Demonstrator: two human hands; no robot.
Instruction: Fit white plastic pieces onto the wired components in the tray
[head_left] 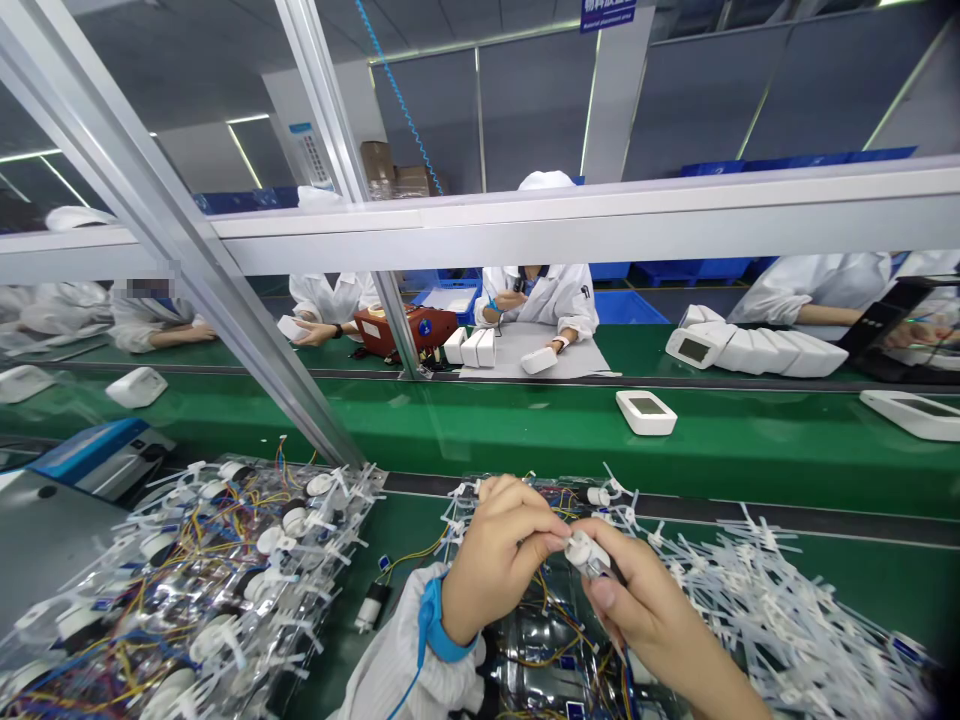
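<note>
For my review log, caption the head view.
Right hand holds a small white cylindrical part, left hand at its end, near heaped thin white plastic strips.

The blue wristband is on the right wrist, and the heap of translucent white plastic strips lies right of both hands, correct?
No: the head view shows the blue wristband on the wrist of the left hand, not the right hand. The heap of translucent white plastic strips does lie right of both.

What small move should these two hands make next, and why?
I'd probably steady the white cylindrical part with the right hand and adjust its end with the left hand: the right holds its body, while the left is pinched close beside that end.
</note>
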